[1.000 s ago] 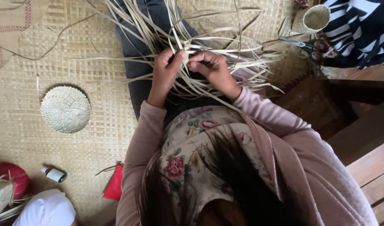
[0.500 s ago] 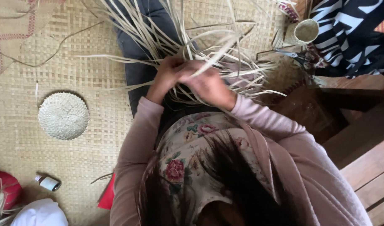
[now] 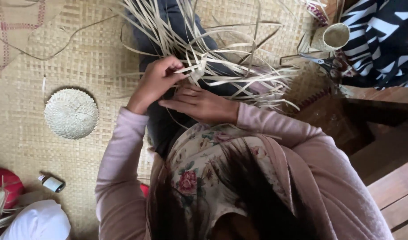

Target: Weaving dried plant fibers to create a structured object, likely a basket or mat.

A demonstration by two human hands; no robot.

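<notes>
A loose bundle of pale flat straw strips fans out over my lap and the woven mat. My left hand pinches strips at the centre of the bundle, where they cross. My right hand lies flat just below it, fingers stretched out to the left and pressing on the strips. Both arms wear pink sleeves.
A round woven straw disc lies on the mat to the left. A small woven cup and scissors sit at upper right, beside striped fabric. A small bottle, red ball and white cloth are at lower left. Wooden boards at right.
My right hand dropped from the pinch at the bundle's centre to lie flat below my left hand. My left hand shifted left and keeps its hold on the strips.
</notes>
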